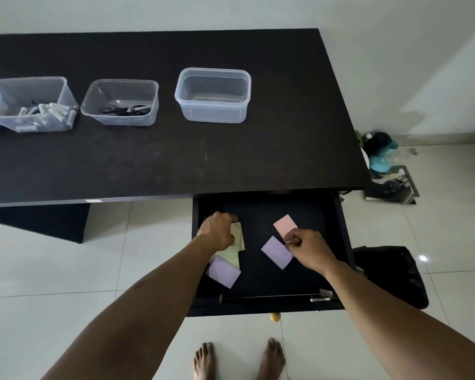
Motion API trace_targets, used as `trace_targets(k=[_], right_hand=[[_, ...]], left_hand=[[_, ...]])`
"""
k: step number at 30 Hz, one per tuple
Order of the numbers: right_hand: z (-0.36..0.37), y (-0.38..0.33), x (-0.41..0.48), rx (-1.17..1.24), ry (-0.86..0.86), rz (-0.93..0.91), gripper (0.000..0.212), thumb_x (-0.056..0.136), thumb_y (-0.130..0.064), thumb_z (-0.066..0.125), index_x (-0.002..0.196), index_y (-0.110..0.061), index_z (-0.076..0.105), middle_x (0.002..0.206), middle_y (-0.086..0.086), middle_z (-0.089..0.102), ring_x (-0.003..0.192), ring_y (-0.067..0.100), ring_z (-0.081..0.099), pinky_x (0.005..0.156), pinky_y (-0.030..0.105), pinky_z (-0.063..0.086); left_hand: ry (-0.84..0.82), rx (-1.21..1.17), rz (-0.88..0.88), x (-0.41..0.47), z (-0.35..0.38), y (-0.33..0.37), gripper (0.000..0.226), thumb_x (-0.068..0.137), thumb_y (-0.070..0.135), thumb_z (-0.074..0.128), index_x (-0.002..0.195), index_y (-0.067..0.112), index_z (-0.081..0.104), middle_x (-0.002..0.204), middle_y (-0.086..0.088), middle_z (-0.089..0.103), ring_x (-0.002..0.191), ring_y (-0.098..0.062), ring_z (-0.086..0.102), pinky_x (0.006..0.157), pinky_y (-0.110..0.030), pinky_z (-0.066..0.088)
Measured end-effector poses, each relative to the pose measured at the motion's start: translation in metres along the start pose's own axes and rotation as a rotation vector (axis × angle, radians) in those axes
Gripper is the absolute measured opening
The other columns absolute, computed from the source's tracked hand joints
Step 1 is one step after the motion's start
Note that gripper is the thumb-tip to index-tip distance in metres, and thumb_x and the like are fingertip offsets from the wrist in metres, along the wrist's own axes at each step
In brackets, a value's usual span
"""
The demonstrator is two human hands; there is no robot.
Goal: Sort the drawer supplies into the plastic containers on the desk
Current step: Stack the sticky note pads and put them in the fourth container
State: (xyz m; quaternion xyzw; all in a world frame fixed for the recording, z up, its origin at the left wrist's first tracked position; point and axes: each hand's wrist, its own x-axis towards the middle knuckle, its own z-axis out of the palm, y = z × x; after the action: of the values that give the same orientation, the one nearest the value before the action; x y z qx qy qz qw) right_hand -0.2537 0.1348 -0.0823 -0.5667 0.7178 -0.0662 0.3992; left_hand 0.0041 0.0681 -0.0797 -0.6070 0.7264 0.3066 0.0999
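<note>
The black drawer (269, 281) is pulled open below the desk's right end. Inside lie paper pads: a pink pad (283, 224), a purple pad (275, 252), another purple pad (223, 272) and greenish-beige pads (237, 237). My left hand (217, 231) curls its fingers round the beige pads at the drawer's left. My right hand (303, 246) pinches the near corner of the pink pad, right above the middle purple pad. On the desk stand three clear containers: an empty one (213, 113), one with scissors (120, 101), and one with small white items (33, 105).
The dark desk (176, 160) stands against a white wall. A black bag (390, 272) lies on the tiled floor right of the drawer, and clutter with a teal object (381, 157) sits beyond the desk's right end. My bare feet (239, 360) stand below the drawer.
</note>
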Motion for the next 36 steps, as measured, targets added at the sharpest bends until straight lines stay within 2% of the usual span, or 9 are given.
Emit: trace_targets(k=[6, 10, 13, 17, 22, 28, 33, 36], right_hand=[[-0.002, 0.005, 0.004, 0.003, 0.015, -0.006, 0.017, 0.091, -0.017, 0.065, 0.106, -0.019, 0.072, 0.1, -0.002, 0.072, 0.092, 0.013, 0.067, 0.08, 0.029, 0.058], [-0.002, 0.005, 0.007, 0.002, 0.016, -0.005, 0.017, 0.092, -0.017, 0.066, 0.107, -0.018, 0.072, 0.104, -0.001, 0.072, 0.095, 0.014, 0.067, 0.08, 0.027, 0.057], [-0.001, 0.003, 0.009, 0.009, 0.015, -0.001, 0.018, 0.092, -0.017, 0.065, 0.108, -0.016, 0.072, 0.106, 0.0, 0.072, 0.097, 0.015, 0.067, 0.081, 0.028, 0.056], [0.004, -0.005, 0.01, 0.032, -0.002, 0.0, 0.018, 0.091, -0.016, 0.065, 0.107, -0.016, 0.072, 0.104, -0.002, 0.071, 0.099, 0.015, 0.066, 0.085, 0.032, 0.057], [0.018, -0.023, 0.011, 0.189, -0.022, 0.014, 0.016, 0.088, -0.022, 0.072, 0.103, -0.02, 0.072, 0.085, -0.007, 0.071, 0.084, 0.008, 0.068, 0.082, 0.033, 0.059], [0.04, -0.049, 0.021, 0.348, -0.042, 0.024, 0.048, 0.077, -0.033, 0.085, 0.119, -0.024, 0.064, 0.102, -0.002, 0.065, 0.089, 0.011, 0.062, 0.083, 0.028, 0.055], [0.055, -0.062, 0.029, 0.304, -0.008, 0.034, 0.028, 0.074, -0.027, 0.087, 0.095, -0.022, 0.07, 0.08, -0.003, 0.068, 0.079, 0.016, 0.068, 0.078, 0.038, 0.059], [0.057, -0.063, 0.03, 0.297, 0.019, 0.064, 0.022, 0.074, -0.024, 0.088, 0.085, -0.023, 0.068, 0.073, -0.005, 0.065, 0.073, 0.015, 0.066, 0.074, 0.037, 0.056]], left_hand=[[-0.081, -0.06, -0.037, 0.01, -0.009, -0.001, 0.066, 0.073, 0.017, 0.078, 0.135, 0.021, 0.058, 0.131, -0.003, 0.063, 0.116, -0.023, 0.062, 0.09, -0.029, 0.053], [-0.137, -0.061, -0.032, 0.015, -0.014, 0.0, 0.054, 0.069, 0.021, 0.084, 0.12, 0.025, 0.067, 0.119, 0.003, 0.066, 0.107, -0.019, 0.064, 0.085, -0.029, 0.054], [-0.153, -0.067, -0.001, 0.014, -0.015, 0.002, 0.048, 0.068, 0.024, 0.085, 0.112, 0.028, 0.068, 0.111, 0.005, 0.066, 0.099, -0.016, 0.064, 0.084, -0.03, 0.054], [-0.17, -0.232, 0.038, 0.011, -0.011, -0.002, 0.041, 0.07, 0.018, 0.083, 0.108, 0.023, 0.068, 0.1, 0.005, 0.064, 0.094, -0.016, 0.062, 0.071, -0.024, 0.052], [-0.089, -0.476, -0.014, 0.01, -0.009, -0.005, 0.033, 0.077, 0.017, 0.081, 0.108, 0.023, 0.072, 0.099, 0.001, 0.07, 0.098, -0.017, 0.066, 0.088, -0.029, 0.055], [-0.049, -0.515, 0.022, 0.015, -0.002, 0.001, 0.034, 0.082, 0.019, 0.078, 0.115, 0.024, 0.072, 0.107, 0.002, 0.072, 0.104, -0.014, 0.065, 0.095, -0.03, 0.053], [-0.01, -0.56, 0.0, 0.019, -0.002, 0.001, 0.032, 0.084, 0.016, 0.076, 0.116, 0.018, 0.073, 0.109, 0.001, 0.071, 0.101, -0.01, 0.064, 0.089, -0.02, 0.048], [0.027, -0.555, -0.002, 0.02, -0.002, 0.0, 0.029, 0.083, 0.014, 0.076, 0.112, 0.017, 0.074, 0.109, 0.002, 0.072, 0.1, -0.009, 0.065, 0.091, -0.019, 0.049]])
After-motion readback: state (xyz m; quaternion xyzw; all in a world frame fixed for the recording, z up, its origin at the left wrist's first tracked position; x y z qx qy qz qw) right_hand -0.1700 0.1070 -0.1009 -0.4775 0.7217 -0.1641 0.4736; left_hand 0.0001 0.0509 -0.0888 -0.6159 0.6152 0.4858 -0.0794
